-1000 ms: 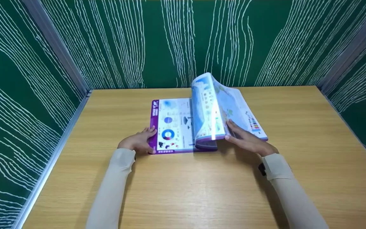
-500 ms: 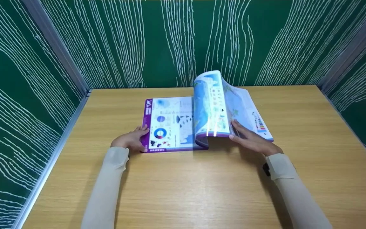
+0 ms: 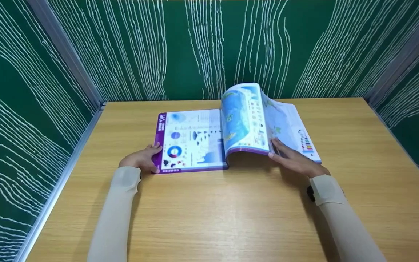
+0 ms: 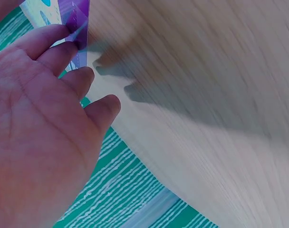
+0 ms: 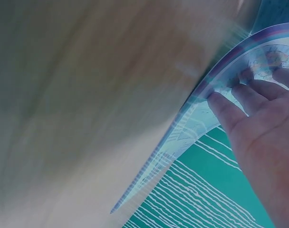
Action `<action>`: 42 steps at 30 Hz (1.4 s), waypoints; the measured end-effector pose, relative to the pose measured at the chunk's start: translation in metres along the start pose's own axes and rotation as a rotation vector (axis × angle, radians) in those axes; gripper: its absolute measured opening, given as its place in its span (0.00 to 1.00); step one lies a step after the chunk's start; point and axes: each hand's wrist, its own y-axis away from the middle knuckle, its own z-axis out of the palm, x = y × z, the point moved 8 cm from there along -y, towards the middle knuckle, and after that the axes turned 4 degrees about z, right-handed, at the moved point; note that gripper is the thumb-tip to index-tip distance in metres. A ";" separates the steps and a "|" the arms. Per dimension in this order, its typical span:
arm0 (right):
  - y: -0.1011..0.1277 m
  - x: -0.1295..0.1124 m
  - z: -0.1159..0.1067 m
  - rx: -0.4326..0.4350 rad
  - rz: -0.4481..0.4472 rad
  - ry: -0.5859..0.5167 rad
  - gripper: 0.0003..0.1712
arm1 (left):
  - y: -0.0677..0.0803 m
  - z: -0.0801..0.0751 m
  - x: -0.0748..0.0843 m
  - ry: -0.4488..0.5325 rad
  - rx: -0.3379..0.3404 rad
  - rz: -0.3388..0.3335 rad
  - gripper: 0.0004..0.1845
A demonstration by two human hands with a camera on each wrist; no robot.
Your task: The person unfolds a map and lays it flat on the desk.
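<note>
A large glossy folded map [image 3: 204, 140] with purple edging spans the table's middle. Its left panel lies flat with charts; a blue flap [image 3: 244, 116] arches up, and a blue panel [image 3: 286, 112] slopes to the right. My left hand [image 3: 142, 158] rests on the purple left margin. In the left wrist view its loosely bent fingers [image 4: 71, 57] reach that margin. My right hand [image 3: 298, 162] grips the lower edge beside the raised flap, thumb at the flap's corner, fingers on the right panel. In the right wrist view its fingertips [image 5: 216, 97] press into the curved sheet.
The wooden table [image 3: 209, 218] extends in front and to both sides of the map. A green wall [image 3: 191, 47] with white wavy lines rises behind, close to the flap's top. Grey metal posts [image 3: 62, 47] stand at the corners, and a metal rail [image 3: 60, 182] edges the left side.
My hands have moved apart, left hand leftward and right hand rightward. The map has spread wider, its left panel shows more, and the flap has shifted right into a broader arch.
</note>
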 end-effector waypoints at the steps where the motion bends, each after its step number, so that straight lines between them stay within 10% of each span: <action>1: 0.000 0.001 0.000 -0.002 0.010 0.004 0.49 | 0.001 -0.001 -0.002 0.014 0.003 -0.007 0.51; 11: 0.003 0.013 -0.004 -0.022 0.054 0.015 0.49 | 0.006 -0.010 -0.027 0.124 0.022 -0.051 0.53; 42: 0.011 0.033 -0.011 -0.004 0.104 0.238 0.57 | 0.012 -0.024 -0.053 0.062 0.083 -0.049 0.51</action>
